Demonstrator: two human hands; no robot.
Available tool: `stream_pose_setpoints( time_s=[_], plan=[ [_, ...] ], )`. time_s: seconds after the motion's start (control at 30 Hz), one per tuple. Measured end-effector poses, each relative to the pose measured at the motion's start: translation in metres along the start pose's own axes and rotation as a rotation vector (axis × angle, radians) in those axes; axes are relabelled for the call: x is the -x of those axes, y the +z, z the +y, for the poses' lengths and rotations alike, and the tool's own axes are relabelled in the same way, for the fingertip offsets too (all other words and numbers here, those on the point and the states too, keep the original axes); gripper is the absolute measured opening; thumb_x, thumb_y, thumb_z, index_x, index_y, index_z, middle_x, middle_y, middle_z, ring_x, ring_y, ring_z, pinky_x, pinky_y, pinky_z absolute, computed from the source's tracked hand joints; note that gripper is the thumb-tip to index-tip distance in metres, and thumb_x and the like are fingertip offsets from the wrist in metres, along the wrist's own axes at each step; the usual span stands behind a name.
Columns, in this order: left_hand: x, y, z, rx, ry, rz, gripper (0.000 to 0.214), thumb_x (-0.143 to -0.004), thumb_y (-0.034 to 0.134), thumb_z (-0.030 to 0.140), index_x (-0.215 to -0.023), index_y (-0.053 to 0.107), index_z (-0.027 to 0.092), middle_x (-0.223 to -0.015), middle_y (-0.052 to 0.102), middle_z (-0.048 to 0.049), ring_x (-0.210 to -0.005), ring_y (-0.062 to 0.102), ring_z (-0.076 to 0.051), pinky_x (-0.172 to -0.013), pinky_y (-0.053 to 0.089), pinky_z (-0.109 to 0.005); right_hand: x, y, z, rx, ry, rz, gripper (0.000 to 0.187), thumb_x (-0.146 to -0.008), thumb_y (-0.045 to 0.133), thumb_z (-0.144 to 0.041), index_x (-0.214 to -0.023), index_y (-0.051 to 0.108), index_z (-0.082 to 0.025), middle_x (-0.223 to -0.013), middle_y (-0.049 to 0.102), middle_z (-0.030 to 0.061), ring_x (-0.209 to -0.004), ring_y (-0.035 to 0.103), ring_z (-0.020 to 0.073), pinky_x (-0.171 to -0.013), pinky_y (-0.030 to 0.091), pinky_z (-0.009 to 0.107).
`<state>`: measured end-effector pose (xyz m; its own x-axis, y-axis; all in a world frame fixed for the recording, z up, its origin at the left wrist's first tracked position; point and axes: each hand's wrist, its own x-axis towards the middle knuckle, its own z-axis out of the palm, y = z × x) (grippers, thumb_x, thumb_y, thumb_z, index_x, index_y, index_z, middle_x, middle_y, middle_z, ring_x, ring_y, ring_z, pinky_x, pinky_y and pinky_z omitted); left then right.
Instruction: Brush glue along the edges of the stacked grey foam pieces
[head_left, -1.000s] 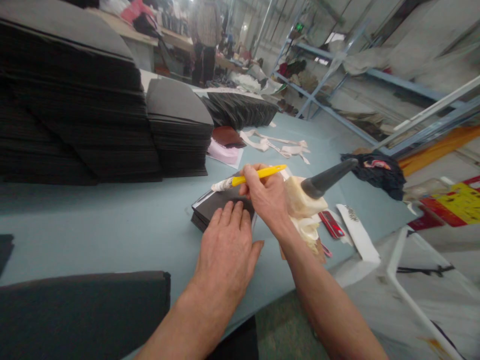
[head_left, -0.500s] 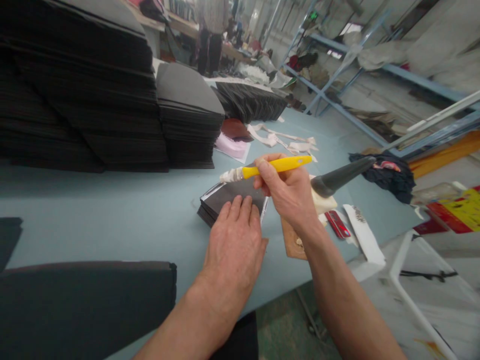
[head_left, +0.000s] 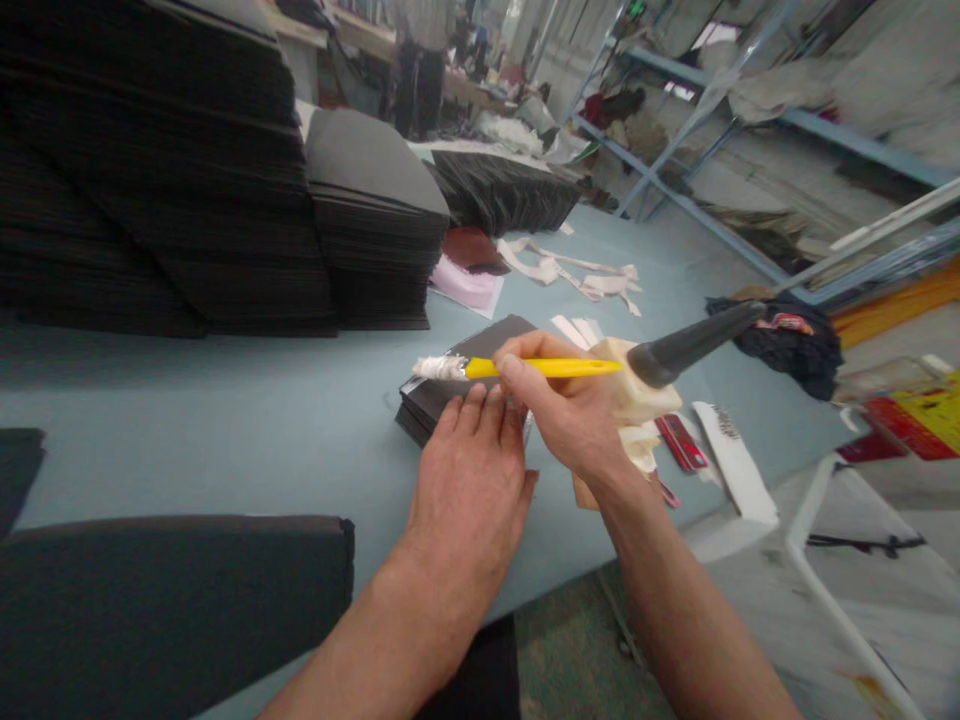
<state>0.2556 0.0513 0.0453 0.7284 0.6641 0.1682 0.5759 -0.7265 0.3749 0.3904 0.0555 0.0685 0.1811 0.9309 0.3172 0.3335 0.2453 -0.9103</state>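
My right hand [head_left: 559,400] grips a yellow-handled brush [head_left: 551,368], its bristles coated in white paste. The bristle end lies over the left edge of a small stack of black sheets [head_left: 502,342], where a white streak shows near the corner. Flat on top of that stack rests my left hand [head_left: 476,470], fingers stretched out and holding nothing. Whether the bristles touch the sheet I cannot tell. Just right of my right hand is a cream block-shaped container [head_left: 652,395] with a dark tapered handle-like piece [head_left: 697,345] leaning from it.
Tall piles of black sheets [head_left: 375,240] stand at the left and back of the blue-grey table [head_left: 247,430]. Dark fabric [head_left: 172,610] lies at the front left. Pale strips [head_left: 570,275], a red box [head_left: 681,443] and a white piece [head_left: 731,465] lie to the right. A person [head_left: 420,70] stands far behind.
The brush has moved left and down along the stack's left edge, and its handle now lies nearly level. My left hand has stayed in place on the stack.
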Motion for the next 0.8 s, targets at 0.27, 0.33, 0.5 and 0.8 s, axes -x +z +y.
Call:
stream_pose_setpoints(
  time_s=[0.27, 0.33, 0.5, 0.8],
  plan=[
    [-0.003, -0.006, 0.002, 0.013, -0.047, -0.098, 0.063, -0.1, 0.071, 0.032, -0.154, 0.057, 0.004, -0.161, 0.058, -0.0235, -0.158, 0.047, -0.04, -0.136, 0.036, -0.057, 0.0, 0.012, -0.003, -0.038, -0.026, -0.015, 0.014, -0.091, 0.075, -0.033, -0.084, 0.072, -0.021, -0.079, 0.073, -0.0022, -0.07, 0.065, 0.0108, -0.067, 0.056, 0.023],
    [-0.002, -0.005, 0.002, 0.014, -0.039, -0.07, 0.063, -0.099, 0.073, 0.032, -0.154, 0.058, 0.005, -0.16, 0.059, -0.0235, -0.156, 0.049, -0.041, -0.135, 0.038, -0.058, 0.0, 0.012, -0.002, -0.013, -0.02, -0.026, 0.014, -0.091, 0.075, -0.033, -0.085, 0.073, -0.021, -0.08, 0.073, -0.0021, -0.071, 0.066, 0.0106, -0.067, 0.055, 0.023],
    [0.001, -0.002, 0.0, 0.019, -0.014, -0.014, 0.06, -0.097, 0.075, 0.033, -0.148, 0.062, 0.004, -0.16, 0.058, -0.0244, -0.154, 0.052, -0.041, -0.132, 0.043, -0.057, -0.001, 0.005, 0.002, 0.072, -0.029, 0.006, 0.014, -0.094, 0.074, -0.034, -0.087, 0.073, -0.021, -0.081, 0.075, -0.0021, -0.073, 0.068, 0.011, -0.067, 0.055, 0.023],
    [0.004, 0.004, -0.001, -0.049, 0.004, 0.059, 0.066, -0.097, 0.073, 0.03, -0.154, 0.055, 0.001, -0.165, 0.053, -0.023, -0.154, 0.052, -0.04, -0.13, 0.046, -0.058, -0.014, -0.007, 0.014, 0.202, -0.085, 0.133, 0.017, -0.093, 0.071, -0.035, -0.085, 0.074, -0.021, -0.079, 0.073, -0.0018, -0.07, 0.065, 0.0122, -0.067, 0.052, 0.026]
  ],
)
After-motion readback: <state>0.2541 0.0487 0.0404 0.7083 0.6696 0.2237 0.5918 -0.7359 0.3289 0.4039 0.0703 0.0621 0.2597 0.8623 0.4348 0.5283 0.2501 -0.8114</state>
